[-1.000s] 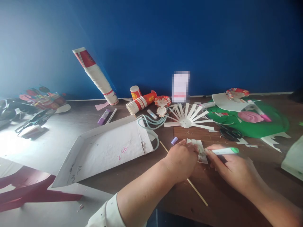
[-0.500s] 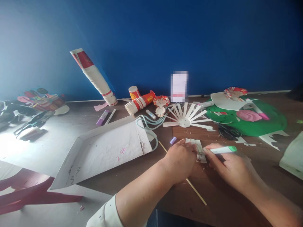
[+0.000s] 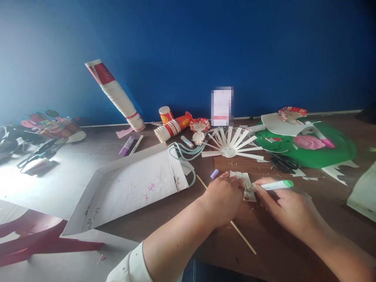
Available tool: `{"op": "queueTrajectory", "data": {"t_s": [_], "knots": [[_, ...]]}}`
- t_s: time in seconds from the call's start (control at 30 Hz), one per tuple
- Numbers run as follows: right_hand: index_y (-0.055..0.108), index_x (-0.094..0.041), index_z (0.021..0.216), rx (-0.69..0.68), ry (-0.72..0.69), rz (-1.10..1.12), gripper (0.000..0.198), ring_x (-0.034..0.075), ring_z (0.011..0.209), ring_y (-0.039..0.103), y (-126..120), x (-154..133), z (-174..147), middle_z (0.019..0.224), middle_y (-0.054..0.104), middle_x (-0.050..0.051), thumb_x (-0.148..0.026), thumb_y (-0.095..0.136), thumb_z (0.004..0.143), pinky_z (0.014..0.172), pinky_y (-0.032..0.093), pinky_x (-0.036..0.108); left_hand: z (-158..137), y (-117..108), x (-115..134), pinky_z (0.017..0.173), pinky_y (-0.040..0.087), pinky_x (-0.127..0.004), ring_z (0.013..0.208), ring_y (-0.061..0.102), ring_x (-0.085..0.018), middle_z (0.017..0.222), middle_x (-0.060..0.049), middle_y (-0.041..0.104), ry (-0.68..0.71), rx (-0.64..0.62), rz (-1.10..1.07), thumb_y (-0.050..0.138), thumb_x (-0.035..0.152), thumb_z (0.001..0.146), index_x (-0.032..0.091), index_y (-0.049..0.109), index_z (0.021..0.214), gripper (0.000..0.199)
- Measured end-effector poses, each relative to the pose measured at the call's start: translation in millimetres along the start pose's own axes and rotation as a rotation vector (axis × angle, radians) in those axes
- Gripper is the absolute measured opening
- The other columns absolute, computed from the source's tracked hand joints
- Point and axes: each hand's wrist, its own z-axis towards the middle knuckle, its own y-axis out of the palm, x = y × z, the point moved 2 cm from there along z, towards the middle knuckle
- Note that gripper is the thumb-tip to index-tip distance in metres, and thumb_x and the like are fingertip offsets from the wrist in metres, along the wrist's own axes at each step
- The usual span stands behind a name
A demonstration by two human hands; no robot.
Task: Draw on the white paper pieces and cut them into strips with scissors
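Note:
My left hand (image 3: 223,194) lies on a small piece of white paper (image 3: 249,192) and presses it to the table. Its fingers point away from me, and part of the paper is hidden under them. Dark marks show on the paper's uncovered lower end. A white marker with a green end (image 3: 276,185) is gripped in my right hand (image 3: 282,203), just right of the paper; the marker's tip is hidden by the fingers. A thin wooden stick (image 3: 243,238) passes under my left hand. Near those fingertips lies a purple cap (image 3: 214,174).
Ahead lies a cup cut into white strips (image 3: 228,151), beside a paper figure (image 3: 199,131). Scissors (image 3: 283,162) and green sheet material (image 3: 337,145) are at right. At left stand a shallow cardboard tray (image 3: 123,188), a purple glue stick (image 3: 127,146) and leaning stacked cups (image 3: 117,100).
Both hands stay in nearly the same place, with the marker still in my right hand. The whole view has shifted very slightly.

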Motion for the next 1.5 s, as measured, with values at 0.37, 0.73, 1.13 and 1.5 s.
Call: {"op": "queueTrajectory", "data": {"t_s": [0.37, 0.73, 1.13, 1.5], "knots": [[0.07, -0.027, 0.087, 0.026, -0.016, -0.022, 0.038, 0.019, 0.058, 0.07, -2.3, -2.5, 1.7, 0.066, 0.072, -0.001, -0.05, 0.044, 0.102, 0.056, 0.049, 0.03, -0.5, 0.3, 0.0, 0.124, 0.029, -0.036, 0.132, 0.057, -0.022, 0.136, -0.015, 0.066, 0.001, 0.007, 0.032, 0.055, 0.02, 0.093, 0.006, 0.059, 0.133, 0.042], [0.072, -0.024, 0.092, 0.173, -0.044, -0.042, 0.035, 0.022, 0.064, 0.073, -5.8, -0.5, -2.1, 0.074, 0.077, 0.004, -0.047, 0.047, 0.101, 0.066, 0.054, 0.033, -0.2, 0.7, 0.4, 0.123, 0.03, -0.037, 0.13, 0.058, -0.022, 0.135, -0.015, 0.067, 0.004, 0.031, -0.015, 0.045, 0.015, 0.097, 0.006, 0.062, 0.13, 0.038], [0.072, -0.025, 0.088, 0.138, -0.096, -0.036, 0.034, 0.019, 0.063, 0.072, -2.8, -1.3, -2.9, 0.073, 0.075, 0.0, -0.043, 0.047, 0.102, 0.063, 0.051, 0.03, 0.4, 1.5, 0.9, 0.123, 0.032, -0.037, 0.13, 0.059, -0.023, 0.133, -0.016, 0.068, -0.004, 0.029, -0.013, 0.046, 0.015, 0.096, 0.005, 0.062, 0.131, 0.039], [0.071, -0.025, 0.088, 0.043, -0.029, 0.022, 0.037, 0.02, 0.066, 0.07, 0.1, -0.7, -3.5, 0.073, 0.073, 0.003, -0.048, 0.046, 0.102, 0.065, 0.05, 0.031, 0.2, 2.7, 0.4, 0.123, 0.03, -0.036, 0.131, 0.058, -0.022, 0.14, -0.016, 0.064, -0.003, 0.038, -0.005, 0.048, 0.016, 0.096, 0.005, 0.061, 0.131, 0.039]]}}
